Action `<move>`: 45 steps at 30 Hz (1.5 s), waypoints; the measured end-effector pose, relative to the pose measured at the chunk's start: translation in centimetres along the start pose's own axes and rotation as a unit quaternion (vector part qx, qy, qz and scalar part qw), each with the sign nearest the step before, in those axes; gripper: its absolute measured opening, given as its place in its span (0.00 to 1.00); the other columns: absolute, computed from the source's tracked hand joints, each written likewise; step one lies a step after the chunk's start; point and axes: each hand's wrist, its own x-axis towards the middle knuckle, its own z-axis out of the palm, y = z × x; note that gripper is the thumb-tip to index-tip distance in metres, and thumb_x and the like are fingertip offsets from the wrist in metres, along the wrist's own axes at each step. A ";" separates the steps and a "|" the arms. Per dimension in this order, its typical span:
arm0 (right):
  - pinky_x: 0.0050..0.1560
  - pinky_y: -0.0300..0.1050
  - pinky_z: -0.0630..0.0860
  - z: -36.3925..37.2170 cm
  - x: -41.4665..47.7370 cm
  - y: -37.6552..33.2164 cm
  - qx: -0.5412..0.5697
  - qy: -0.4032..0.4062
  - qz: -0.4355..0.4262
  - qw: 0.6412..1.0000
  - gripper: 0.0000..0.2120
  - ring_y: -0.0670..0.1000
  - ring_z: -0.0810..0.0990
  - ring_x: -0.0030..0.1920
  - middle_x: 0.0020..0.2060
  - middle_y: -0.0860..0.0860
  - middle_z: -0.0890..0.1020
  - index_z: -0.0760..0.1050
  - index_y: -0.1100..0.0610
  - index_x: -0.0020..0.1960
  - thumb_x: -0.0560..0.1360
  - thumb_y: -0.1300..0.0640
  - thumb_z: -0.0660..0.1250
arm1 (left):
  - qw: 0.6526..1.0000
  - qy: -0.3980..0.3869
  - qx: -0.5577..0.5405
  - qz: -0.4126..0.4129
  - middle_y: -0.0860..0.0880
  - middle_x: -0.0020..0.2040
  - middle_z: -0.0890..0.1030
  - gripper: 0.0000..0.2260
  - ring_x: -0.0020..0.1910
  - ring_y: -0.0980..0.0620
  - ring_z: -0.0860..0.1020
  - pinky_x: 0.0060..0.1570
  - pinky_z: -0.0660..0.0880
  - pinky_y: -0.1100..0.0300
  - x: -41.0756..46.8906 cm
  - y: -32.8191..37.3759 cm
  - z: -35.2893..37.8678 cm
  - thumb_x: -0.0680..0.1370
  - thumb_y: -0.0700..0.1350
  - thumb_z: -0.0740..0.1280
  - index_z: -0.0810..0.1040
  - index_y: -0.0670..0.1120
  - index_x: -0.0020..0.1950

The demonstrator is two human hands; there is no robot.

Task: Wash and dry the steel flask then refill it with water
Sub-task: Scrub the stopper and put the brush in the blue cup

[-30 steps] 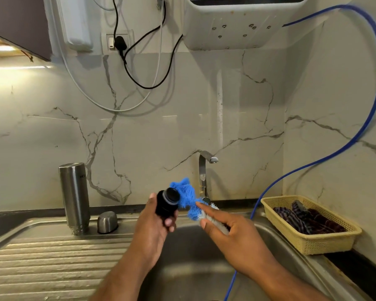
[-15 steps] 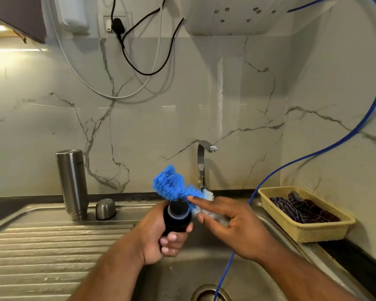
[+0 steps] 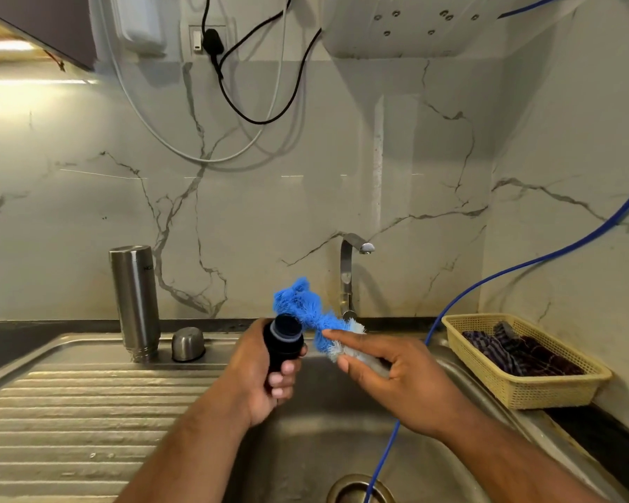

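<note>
Over a steel sink, a person scrubs a flask's black stopper. The left hand has its grip wrapped round the stopper, top end up. The right hand has its grip closed on the handle of a blue brush, forefinger laid along it, with the bristles just behind and beside the stopper's top.

The flask itself stands apart to the left on the ribbed worktop, against the back wall. Its threaded neck appears to point down, as if left to drain. Its steel cup sits mouth down just beside it.

The tap shows no running water. A cloth lies in a yellow basket to the right, and a blue hose trails into the sink.

By the look of it, the washing is in its late stage, with the small parts in hand. Rinsing the stopper, drying and refilling appear to remain.
</note>
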 end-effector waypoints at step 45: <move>0.46 0.26 0.74 0.9 -0.1 -2.9 -0.028 0.068 0.074 0.995 0.28 0.38 0.81 0.48 0.53 0.44 0.83 0.61 0.35 0.78 0.82 0.49 0.66 | 0.921 0.048 0.153 0.356 0.52 0.54 0.86 0.18 0.54 0.57 0.84 0.53 0.80 0.64 -0.1 -1.6 1.9 0.72 0.40 0.77 0.81 0.49 0.61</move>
